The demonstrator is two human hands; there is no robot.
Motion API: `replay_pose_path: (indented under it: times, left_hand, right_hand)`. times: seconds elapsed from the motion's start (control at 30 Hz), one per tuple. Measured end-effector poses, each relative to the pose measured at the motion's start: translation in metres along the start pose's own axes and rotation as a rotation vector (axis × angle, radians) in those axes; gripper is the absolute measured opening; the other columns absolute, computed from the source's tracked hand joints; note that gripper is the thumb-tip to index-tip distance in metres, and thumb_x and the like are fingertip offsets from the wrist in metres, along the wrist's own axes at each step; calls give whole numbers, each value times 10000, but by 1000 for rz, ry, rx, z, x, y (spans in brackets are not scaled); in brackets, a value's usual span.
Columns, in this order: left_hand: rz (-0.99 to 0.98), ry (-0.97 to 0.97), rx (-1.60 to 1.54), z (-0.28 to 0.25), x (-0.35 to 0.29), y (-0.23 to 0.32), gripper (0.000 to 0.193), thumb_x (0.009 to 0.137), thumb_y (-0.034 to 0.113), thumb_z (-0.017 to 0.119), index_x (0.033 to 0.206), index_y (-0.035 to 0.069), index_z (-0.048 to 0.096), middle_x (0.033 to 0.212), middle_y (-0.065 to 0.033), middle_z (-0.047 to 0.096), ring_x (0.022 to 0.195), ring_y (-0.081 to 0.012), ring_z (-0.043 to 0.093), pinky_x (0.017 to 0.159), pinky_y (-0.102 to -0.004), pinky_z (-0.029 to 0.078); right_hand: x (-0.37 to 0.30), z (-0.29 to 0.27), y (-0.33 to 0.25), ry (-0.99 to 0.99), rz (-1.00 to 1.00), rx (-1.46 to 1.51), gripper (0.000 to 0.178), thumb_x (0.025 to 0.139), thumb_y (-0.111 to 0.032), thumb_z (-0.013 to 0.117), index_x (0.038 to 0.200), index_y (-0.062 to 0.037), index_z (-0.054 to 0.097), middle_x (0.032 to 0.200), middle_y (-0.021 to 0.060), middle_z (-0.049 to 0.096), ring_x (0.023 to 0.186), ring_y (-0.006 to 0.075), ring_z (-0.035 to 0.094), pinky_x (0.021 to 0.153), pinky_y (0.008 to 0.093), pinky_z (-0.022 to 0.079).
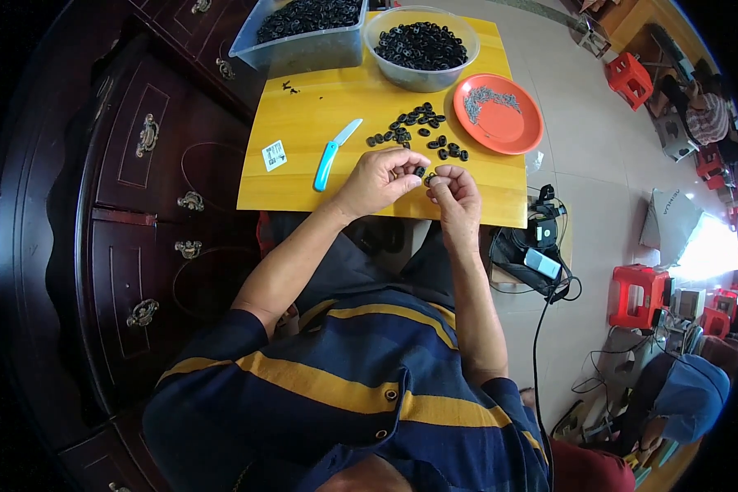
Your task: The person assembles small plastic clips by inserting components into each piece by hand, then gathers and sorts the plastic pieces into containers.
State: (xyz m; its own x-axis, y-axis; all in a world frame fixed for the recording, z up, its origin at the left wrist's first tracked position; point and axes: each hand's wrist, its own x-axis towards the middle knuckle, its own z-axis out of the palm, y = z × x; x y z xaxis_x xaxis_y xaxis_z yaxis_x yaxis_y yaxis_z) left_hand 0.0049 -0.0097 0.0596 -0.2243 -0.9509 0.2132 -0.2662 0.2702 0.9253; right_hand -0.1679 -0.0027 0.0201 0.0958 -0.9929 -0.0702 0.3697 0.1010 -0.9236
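Above the near part of the yellow table (pixel 303 102), my left hand (pixel 375 182) pinches a small black oval piece (pixel 419 171) between thumb and fingertips. Close beside it, my right hand (pixel 456 195) is closed in a pinch on a small dark ring-like piece (pixel 431 178), partly covered by the fingers. The two pieces are almost together; whether they touch I cannot tell. Just beyond my hands lie several loose black oval pieces (pixel 423 119) with openings in them. Left of my left hand rests a folding knife (pixel 329 161) with a turquoise handle, its blade out.
A clear bin (pixel 303 59) and a round clear tub (pixel 422 80), both full of black pieces, stand at the back. An orange plate (pixel 500 141) holds small grey bits. A white label (pixel 274 156) lies left. Dark drawers (pixel 131 164) border the left; a cabled bag (pixel 521 261) sits right.
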Motion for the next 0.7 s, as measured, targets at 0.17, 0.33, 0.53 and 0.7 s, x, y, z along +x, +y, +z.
replay_pose_path:
  times: [0.17,0.33,0.53,0.7]
  left_hand:
    - [-3,-8,1,1,2,-4,216,824,-27,684,1037,5,683,760,5,588,673,-67,544,633,-226,476]
    - [-1,-48,-19,2,2,-12,238,858,-14,678,1092,27,697,853,38,623,753,-33,570,705,-189,490]
    - [-11,-73,-42,0,6,-10,242,839,-16,682,1074,31,715,830,1,628,754,-73,584,695,-218,493]
    - [71,-97,59,-7,12,-3,244,812,-4,681,1048,37,730,841,-62,672,764,-150,641,712,-281,518]
  right_hand:
    - [1,-2,2,3,2,0,163,915,-17,627,1075,-7,596,888,11,639,811,68,583,751,204,468]
    - [2,-1,3,-9,-2,-4,164,917,-16,625,1078,-5,593,885,9,638,813,67,584,752,203,471]
    - [3,0,4,-7,46,34,180,917,-34,644,1091,6,627,910,21,669,778,68,591,715,206,482]
    - [4,-4,5,-20,173,69,198,930,-113,674,1098,-8,663,915,19,688,771,70,606,681,207,494]
